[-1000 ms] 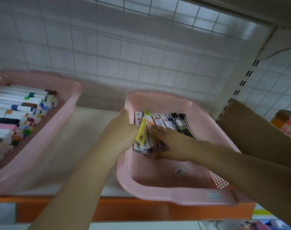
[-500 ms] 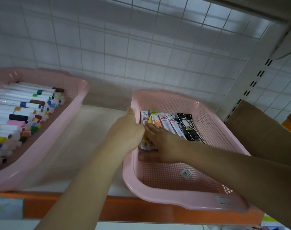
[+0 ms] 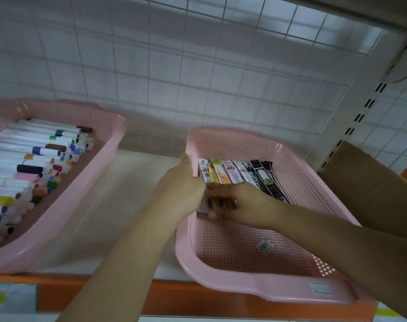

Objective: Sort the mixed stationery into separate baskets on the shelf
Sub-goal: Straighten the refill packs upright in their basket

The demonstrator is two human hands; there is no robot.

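A pink basket (image 3: 256, 284) on the right of the shelf holds a row of narrow stationery packets (image 3: 230, 170), white, yellow and black, lying side by side at its back left. My left hand (image 3: 181, 187) reaches over the basket's left wall. Its thumb points up along the rim and its fingers curl down onto the left edge of the packets. My right hand (image 3: 242, 203) lies across the packets' near ends, fingers on top and thumb below, pinching them. A second pink basket (image 3: 65, 210) on the left is filled with several coloured markers (image 3: 35, 163).
A barcode sticker (image 3: 264, 246) lies on the right basket's bare floor. A brown cardboard sheet (image 3: 369, 182) leans against the slotted shelf upright (image 3: 360, 117) at the right. White shelf surface (image 3: 128, 205) shows between the baskets. An orange shelf edge (image 3: 174, 296) runs along the front.
The yellow packet that stood tilted in my left hand now lies flat in the row. Both hands have closed in on the packets' near ends.
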